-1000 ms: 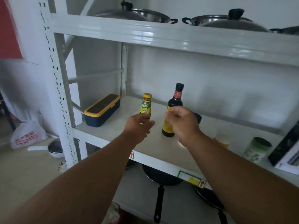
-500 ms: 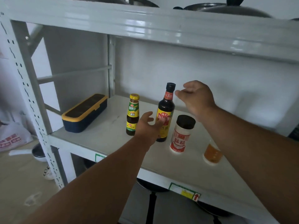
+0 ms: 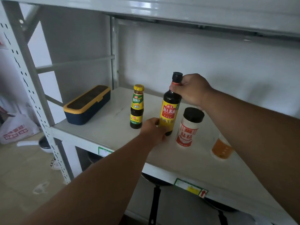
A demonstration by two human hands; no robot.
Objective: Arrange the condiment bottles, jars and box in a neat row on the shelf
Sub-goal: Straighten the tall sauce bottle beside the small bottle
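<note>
The tall soy sauce bottle (image 3: 169, 109) is pinched at its neck by the right hand (image 3: 191, 90), fingers closed round it. Its base is touched by the loosely curled left hand (image 3: 153, 130). Just left of that hand the smaller bottle (image 3: 137, 107) is stood upright on the shelf (image 3: 113, 127); the white jar (image 3: 189, 127) is parked below the right hand.

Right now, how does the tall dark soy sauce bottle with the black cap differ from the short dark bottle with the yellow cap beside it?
The tall dark soy sauce bottle stands well higher than the short dark bottle with the yellow cap. The tall one has a black cap, the short one a yellow cap. The right hand grips the tall bottle's neck and the left hand touches its base; the short bottle stands untouched. Both are upright, dark, with yellow labels.
</note>
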